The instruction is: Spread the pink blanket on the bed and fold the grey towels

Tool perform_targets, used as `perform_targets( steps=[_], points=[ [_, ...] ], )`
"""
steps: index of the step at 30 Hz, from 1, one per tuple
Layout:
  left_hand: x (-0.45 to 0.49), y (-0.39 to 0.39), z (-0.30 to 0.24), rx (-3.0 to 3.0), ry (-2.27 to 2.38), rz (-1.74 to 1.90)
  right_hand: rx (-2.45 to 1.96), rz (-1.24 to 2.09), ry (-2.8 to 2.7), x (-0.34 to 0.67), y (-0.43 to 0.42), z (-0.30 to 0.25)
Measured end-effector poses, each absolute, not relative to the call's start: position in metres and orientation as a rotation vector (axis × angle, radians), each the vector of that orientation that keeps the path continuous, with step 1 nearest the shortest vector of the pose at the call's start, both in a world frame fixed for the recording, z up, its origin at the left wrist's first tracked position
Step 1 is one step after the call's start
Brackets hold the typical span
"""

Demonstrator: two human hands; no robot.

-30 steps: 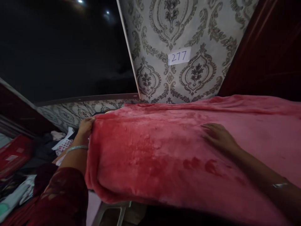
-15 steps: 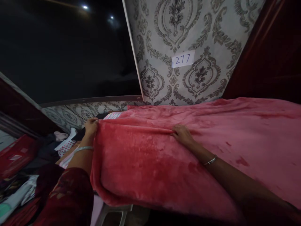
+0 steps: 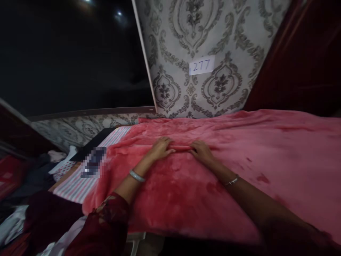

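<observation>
Our left hand [image 3: 161,148] and right hand [image 3: 202,152] sit almost fingertip to fingertip, both closed narrowly on a raised fold [image 3: 181,148] of the plush pink-red fleece blanket [image 3: 266,142], whose crease runs sideways between them, equally near each hand.

I'm working with a dim picture: 2 small lights [image 3: 119,14] are glaring at the top, and soft light is falling across the blanket [image 3: 239,149]. Shadow is swallowing the bottom edge, wide-lens distortion is bending the wall [image 3: 191,32], and a pixelated patch [image 3: 93,161] is blurring detail at left.
</observation>
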State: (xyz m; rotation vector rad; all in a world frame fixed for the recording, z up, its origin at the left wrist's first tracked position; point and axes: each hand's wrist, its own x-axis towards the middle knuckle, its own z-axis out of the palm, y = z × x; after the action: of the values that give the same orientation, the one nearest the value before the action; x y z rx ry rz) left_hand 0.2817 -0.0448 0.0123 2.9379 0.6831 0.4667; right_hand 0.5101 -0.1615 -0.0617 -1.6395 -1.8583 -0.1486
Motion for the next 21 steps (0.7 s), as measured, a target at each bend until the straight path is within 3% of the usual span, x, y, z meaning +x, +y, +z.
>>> perform_targets(
  steps=[4,9,15,21],
  points=[
    [0.319,-0.068,-0.001,3.006,0.719,0.376,-1.721,-0.175,-1.834,0.534,-0.178,-0.055],
    [0.325,-0.063,0.000,3.046,0.815,0.510,-1.918,-0.224,-1.684,0.622,-0.238,-0.049],
    [0.324,-0.066,0.034,3.241,1.005,0.412,-2.007,-0.247,-1.441,0.716,-0.313,-0.059],
    [0.316,-0.070,0.071,3.324,1.129,0.433,-2.003,-0.231,-1.341,0.741,-0.341,-0.067]
  ],
)
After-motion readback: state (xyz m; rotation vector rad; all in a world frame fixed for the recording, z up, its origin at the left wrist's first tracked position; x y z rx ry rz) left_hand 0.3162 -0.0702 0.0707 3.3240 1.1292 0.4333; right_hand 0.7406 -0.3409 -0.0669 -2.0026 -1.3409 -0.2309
